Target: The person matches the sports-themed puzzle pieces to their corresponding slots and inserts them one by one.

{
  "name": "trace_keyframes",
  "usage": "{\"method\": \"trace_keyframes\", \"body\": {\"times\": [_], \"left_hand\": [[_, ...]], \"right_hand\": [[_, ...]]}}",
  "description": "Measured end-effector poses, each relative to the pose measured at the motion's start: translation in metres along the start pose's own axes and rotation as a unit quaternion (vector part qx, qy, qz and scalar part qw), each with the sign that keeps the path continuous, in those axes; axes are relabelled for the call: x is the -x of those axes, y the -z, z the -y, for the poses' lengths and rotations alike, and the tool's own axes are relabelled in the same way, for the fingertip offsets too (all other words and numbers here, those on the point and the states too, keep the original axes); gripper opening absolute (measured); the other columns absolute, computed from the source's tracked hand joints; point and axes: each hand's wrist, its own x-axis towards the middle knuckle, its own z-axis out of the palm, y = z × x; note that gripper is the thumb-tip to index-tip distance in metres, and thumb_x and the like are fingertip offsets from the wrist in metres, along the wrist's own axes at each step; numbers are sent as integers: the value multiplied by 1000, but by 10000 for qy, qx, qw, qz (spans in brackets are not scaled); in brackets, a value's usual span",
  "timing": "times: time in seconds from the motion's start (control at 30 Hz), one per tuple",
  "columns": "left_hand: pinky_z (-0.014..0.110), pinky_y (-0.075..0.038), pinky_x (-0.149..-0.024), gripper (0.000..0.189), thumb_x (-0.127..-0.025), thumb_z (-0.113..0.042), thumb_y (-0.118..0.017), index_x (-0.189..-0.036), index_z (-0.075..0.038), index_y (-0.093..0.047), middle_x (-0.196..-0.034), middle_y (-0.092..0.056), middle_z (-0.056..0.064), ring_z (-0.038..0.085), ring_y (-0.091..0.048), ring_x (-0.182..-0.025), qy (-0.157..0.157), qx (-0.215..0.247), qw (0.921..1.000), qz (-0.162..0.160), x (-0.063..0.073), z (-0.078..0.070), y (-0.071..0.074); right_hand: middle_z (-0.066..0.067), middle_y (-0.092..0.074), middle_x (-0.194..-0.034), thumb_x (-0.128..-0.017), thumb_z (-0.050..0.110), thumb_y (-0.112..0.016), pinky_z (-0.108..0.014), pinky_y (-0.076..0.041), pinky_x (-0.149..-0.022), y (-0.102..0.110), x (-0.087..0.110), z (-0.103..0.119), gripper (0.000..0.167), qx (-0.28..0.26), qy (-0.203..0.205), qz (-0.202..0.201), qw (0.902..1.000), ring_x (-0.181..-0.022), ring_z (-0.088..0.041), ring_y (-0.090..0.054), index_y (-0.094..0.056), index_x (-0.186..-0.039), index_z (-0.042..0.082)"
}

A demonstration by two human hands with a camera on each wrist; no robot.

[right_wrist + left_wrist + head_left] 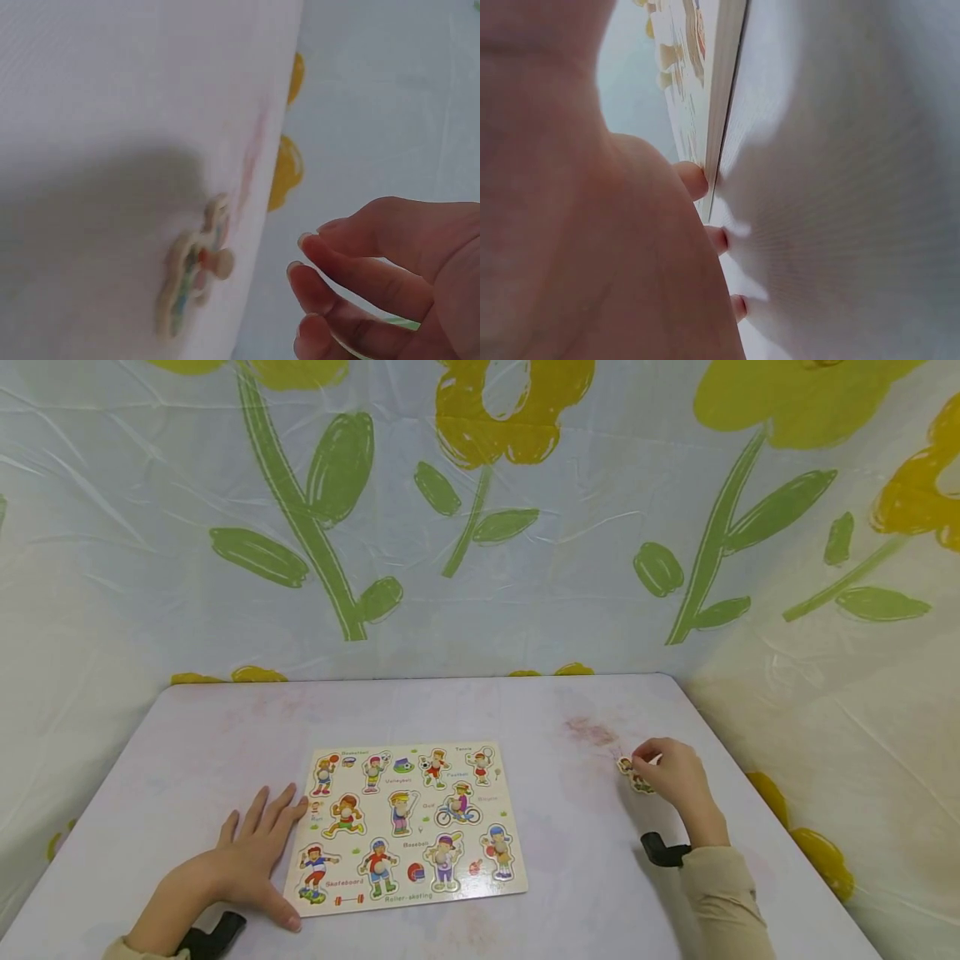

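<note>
A wooden knob puzzle board (375, 893) with several sports figures lies on the table. My left hand (251, 860) rests at its left side with fingers spread, the thumb by the near left corner and the index fingertip right at the edge. In the left wrist view, fingertips (694, 180) meet the board's side. On the right, a loose puzzle piece (184, 281) with a round wooden knob lies on the table. My right hand (671, 777) hovers just above it, fingers loosely bent and apart from the knob in the right wrist view.
The pale table (570, 877) carries a reddish smudge (592, 731) near the loose piece. A flower-printed sheet (570, 577) hangs behind the table and along both sides. Black wrist mounts (663, 850) sit under each wrist.
</note>
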Motion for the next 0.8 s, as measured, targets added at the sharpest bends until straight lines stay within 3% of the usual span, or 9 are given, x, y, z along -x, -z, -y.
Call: {"method": "trace_keyframes", "body": {"times": [0.3, 0.8], "left_hand": [[80, 8, -100, 151, -34, -81, -82, -151, -6, -22, -162, -2, 24, 51, 13, -144, 49, -17, 9998, -190, -6, 12, -11], [81, 7, -100, 151, -34, -81, -82, -151, -6, -23, -162, -3, 24, 52, 12, -144, -16, -4, 9996, -288, -7, 16, -14]], "right_hand": [[-14, -68, -87, -87, 14, -69, -38, -43, -58, -10, -1, -18, 15, 81, -409, 596, 9974, -71, -25, -56, -73, -90, 0], [-11, -69, -80, -83, 12, -68, -36, -44, -56, -16, -3, -24, 16, 49, -681, 734, 9950, -68, -24, -58, -73, -90, -1]]}}
